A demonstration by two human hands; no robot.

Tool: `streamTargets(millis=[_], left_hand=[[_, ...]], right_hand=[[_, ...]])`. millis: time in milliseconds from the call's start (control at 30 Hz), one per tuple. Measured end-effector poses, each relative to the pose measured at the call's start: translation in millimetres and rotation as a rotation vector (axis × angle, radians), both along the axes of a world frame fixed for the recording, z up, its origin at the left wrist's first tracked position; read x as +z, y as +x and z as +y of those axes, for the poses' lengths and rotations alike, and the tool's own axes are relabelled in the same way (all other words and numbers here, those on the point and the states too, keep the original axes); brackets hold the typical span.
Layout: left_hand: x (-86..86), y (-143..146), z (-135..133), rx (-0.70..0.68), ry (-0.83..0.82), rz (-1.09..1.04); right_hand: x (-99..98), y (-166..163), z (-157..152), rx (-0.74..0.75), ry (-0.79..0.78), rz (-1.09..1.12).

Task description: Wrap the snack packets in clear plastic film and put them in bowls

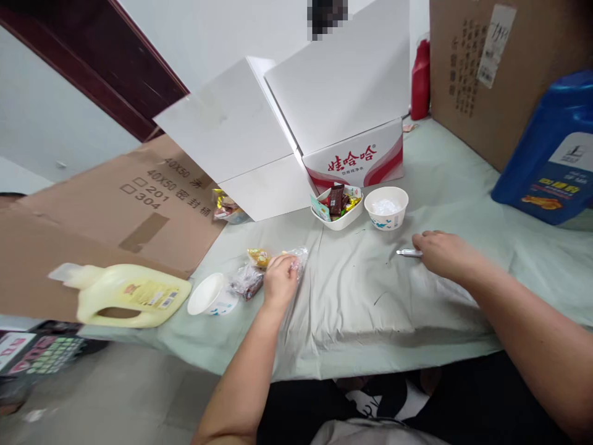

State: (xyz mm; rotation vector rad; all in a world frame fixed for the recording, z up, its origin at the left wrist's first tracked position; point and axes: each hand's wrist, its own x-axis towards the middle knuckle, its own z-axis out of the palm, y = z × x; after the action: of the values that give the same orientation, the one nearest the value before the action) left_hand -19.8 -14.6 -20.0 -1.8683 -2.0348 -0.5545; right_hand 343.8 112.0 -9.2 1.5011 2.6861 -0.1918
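Observation:
My left hand [280, 281] is closed on a crinkled clear plastic bag [301, 254], fingers pressed together at the table. Just left of it lie a yellow-wrapped snack [259, 257] and a dark brown snack in clear wrapping [248, 281]. A white paper bowl [208, 295] leans on its side beyond them. Farther right, my right hand [440, 252] grips a slim white-and-silver object [408, 253], most of it hidden in the fingers. Behind it stands a paper bowl [386, 216] with clear plastic inside. Beside that, a white dish [340, 224] holds several wrapped snacks.
A pale yellow jug [134, 296] lies at the left by a cardboard box [152, 204]. White panels and a white-and-red carton [361, 162] stand behind the dish. A blue jug [546, 154], a red bottle [420, 80] and a large brown box [504, 80] are at the right.

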Motion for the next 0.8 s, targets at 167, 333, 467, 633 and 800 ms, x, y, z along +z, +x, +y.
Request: streamTargets(millis=[167,333,467,633,800], left_hand=[[-9.9,20,14,0.092,-0.033,0.078],[-18.3,-16,-13,0.2,-0.103,0.075],[-16.4,-39,-34,0.065,-0.181,0.0],[-0.3,-16,-28,-0.026,0.045,-0.157],[-9.4,57,-1,-0.285,0.075,-0.188]], right_hand=[[-9.2,-6,3,0.064,0.035,0.014],[-12.1,-5,5,0.086,0.049,0.019],[-10.6,-8,5,0.077,0.058,-0.009],[-9.1,-14,-1,0.105,0.081,-0.018],[-8.8,-15,-2,0.085,0.109,-0.004]])
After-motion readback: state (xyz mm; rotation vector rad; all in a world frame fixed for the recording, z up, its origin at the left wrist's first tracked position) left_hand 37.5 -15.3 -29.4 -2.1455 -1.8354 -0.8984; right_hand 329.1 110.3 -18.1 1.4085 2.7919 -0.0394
